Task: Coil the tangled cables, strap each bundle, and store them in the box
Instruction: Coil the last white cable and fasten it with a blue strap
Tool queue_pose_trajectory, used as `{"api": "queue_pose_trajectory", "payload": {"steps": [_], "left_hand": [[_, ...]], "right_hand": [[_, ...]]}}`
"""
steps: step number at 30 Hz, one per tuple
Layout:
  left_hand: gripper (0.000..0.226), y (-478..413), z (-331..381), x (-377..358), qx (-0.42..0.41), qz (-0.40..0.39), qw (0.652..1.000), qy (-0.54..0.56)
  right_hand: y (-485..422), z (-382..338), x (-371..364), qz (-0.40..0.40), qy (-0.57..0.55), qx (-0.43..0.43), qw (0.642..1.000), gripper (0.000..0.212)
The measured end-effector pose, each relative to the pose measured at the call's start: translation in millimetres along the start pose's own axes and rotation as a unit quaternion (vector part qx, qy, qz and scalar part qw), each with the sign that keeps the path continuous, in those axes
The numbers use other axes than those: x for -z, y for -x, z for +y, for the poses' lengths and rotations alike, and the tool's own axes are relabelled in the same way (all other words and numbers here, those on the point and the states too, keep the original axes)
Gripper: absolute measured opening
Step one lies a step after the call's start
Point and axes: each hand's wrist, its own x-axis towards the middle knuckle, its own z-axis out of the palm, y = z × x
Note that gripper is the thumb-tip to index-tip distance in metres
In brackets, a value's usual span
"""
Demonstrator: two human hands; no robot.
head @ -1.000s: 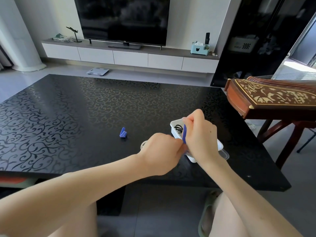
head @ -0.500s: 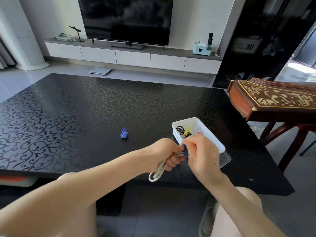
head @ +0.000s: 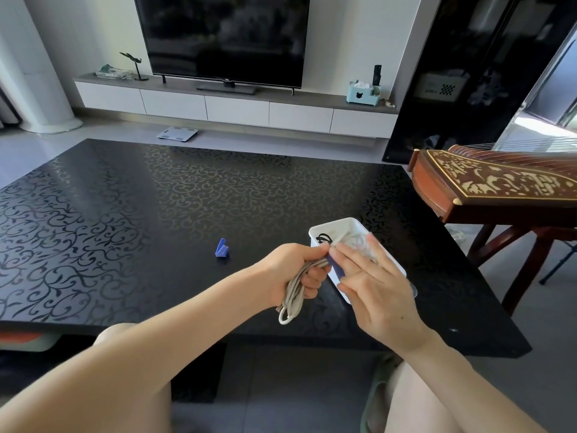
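The person's bare knees sit just under the near edge of the black scroll-patterned tabletop (head: 131, 195), both forearms reaching over it. The left hand (head: 295, 268) is curled tight round a coiled bundle of pale grey cable (head: 291, 296), whose loops hang down below the fist. The right hand (head: 376, 287) is beside it with its fingers stretched nearly straight, laid flat against a blue strap (head: 336, 267) that sits on the top of the bundle; whether the thumb also nips the strap, I cannot tell.

Right behind those fingers, near the tabletop's right side, stands a white rectangular plastic box (head: 318, 232). A small coil of black cable (head: 323, 238) lies in its far-left corner.

To the left, well apart from the hands, a second folded blue strap (head: 222, 247) rests on the tabletop. A carved brown wooden zither (head: 487, 185) stands off to the right. Further back, a white bathroom scale (head: 177, 133) lies on the floor before a long white low cabinet (head: 237, 109) carrying a big dark television (head: 223, 39).
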Motion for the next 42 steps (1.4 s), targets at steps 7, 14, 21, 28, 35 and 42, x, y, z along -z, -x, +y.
{"api": "queue_pose_trajectory", "payload": {"steps": [7,14,21,28,35,42], "left_hand": [[0.047,-1.9,7.4,8.0,-0.163,0.002,0.984,-0.079],[0.043,10.5,13.7,13.6,-0.148,0.006,0.972,-0.181],[0.048,15.5,15.6,12.5,-0.009,-0.131,0.991,-0.039],[0.071,16.6,22.0,26.5,0.044,-0.194,0.980,-0.019],[0.023,20.4,10.9,65.1,-0.185,0.018,0.972,-0.144],[0.019,21.5,2.9,67.1,-0.379,0.085,0.858,-0.335]], "right_hand": [[-17.0,-23.1,5.4,0.108,-0.331,-0.511,0.786,0.028],[-41.2,-13.5,1.3,0.041,-0.333,-0.444,0.831,0.007],[-49.4,-5.3,-0.7,0.010,-0.364,-0.464,0.808,0.044],[-55.1,-6.2,0.4,0.007,-0.571,-0.432,0.698,0.018],[-67.7,-4.4,-20.7,0.115,-0.744,-0.580,0.310,0.012],[-67.6,-35.0,-58.3,0.084,-0.768,-0.634,-0.031,0.015]]}}
